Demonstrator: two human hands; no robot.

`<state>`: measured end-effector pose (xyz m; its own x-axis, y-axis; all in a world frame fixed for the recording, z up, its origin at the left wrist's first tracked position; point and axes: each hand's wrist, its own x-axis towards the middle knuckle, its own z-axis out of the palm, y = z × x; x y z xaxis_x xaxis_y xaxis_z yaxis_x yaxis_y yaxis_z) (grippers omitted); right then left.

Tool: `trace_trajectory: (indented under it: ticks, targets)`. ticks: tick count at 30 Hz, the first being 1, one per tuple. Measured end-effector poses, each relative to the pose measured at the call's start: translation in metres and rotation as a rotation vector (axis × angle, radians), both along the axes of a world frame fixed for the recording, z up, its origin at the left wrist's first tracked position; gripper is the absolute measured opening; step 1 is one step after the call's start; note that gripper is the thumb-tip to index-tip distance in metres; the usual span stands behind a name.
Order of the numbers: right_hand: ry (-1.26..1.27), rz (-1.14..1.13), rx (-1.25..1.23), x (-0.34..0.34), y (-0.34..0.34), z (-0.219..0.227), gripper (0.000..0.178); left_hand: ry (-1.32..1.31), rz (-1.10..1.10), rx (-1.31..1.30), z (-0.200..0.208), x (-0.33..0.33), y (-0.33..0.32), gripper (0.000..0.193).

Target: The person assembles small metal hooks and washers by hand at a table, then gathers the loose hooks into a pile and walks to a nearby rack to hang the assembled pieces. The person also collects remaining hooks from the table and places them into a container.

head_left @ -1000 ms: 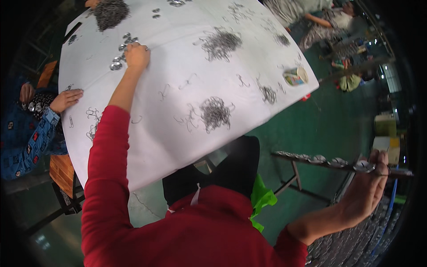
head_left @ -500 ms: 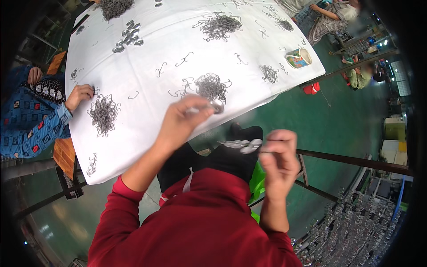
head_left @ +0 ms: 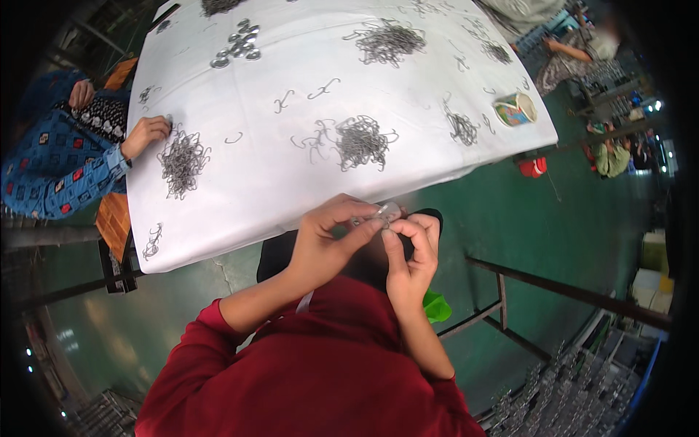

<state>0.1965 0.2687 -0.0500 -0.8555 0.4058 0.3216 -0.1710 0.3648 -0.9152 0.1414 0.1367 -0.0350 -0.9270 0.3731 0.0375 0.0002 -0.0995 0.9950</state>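
Observation:
Over my lap, just off the table's near edge, my two hands meet fingertip to fingertip. My left hand [head_left: 326,237] is closed, thumb and fingers pinching at the left side of a shiny round metal disc [head_left: 389,211]. From the right, my right hand [head_left: 413,251] pinches at the lower edge of the shiny discs, thumb against forefinger. Fingers hide most of the metal, and how the pieces join cannot be made out. Nearest to my hands on the white-covered table [head_left: 269,197] lies a tangled pile of wire hooks [head_left: 362,143].
More hook piles [head_left: 183,164] and loose hooks lie around the table, with a cluster of shiny discs [head_left: 239,45] farther back. A paper tub [head_left: 515,109] stands near the right corner. At the left, a co-worker's hand [head_left: 148,135] touches a hook pile. A metal rail [head_left: 568,291] runs at right.
My left hand has left the near hook pile and come toward my lap with a shiny disc. My right hand has moved left to meet it; its row of discs is now mostly hidden.

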Motion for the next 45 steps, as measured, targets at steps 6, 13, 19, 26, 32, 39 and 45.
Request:
trace_trajectory:
  ticks: [6, 13, 19, 26, 32, 39, 45]
  targets:
    - [-0.046, 0.052, 0.095, -0.006, 0.015, -0.010, 0.016, 0.133, 0.035, -0.129, -0.016, -0.007, -0.002, 0.015]
    - [-0.071, 0.345, 0.282, -0.137, 0.056, -0.007, 0.008, 0.183, 0.009, -0.116, -0.040, -0.015, -0.010, 0.015]
    - [-0.228, 0.674, 0.820, -0.293, 0.003, -0.034, 0.007, 0.162, -0.002, -0.149, -0.045, -0.010, -0.018, 0.015]
    - [-0.309, 0.721, 1.038, -0.303, -0.017, -0.045, 0.011, 0.196, 0.118, -0.165, -0.050, -0.002, -0.034, 0.013]
    - [-0.520, 0.763, -0.143, -0.199, 0.008, -0.015, 0.009, 0.171, 0.165, -0.164, -0.059, 0.005, -0.044, 0.014]
    - [-0.531, 0.605, -0.501, -0.083, 0.026, 0.026, 0.010, 0.194, 0.184, -0.173, -0.063, 0.014, -0.041, 0.014]
    - [-0.512, 0.406, -0.637, -0.020, 0.005, 0.003, 0.004, 0.183, 0.210, -0.161, -0.063, 0.020, -0.040, 0.014]
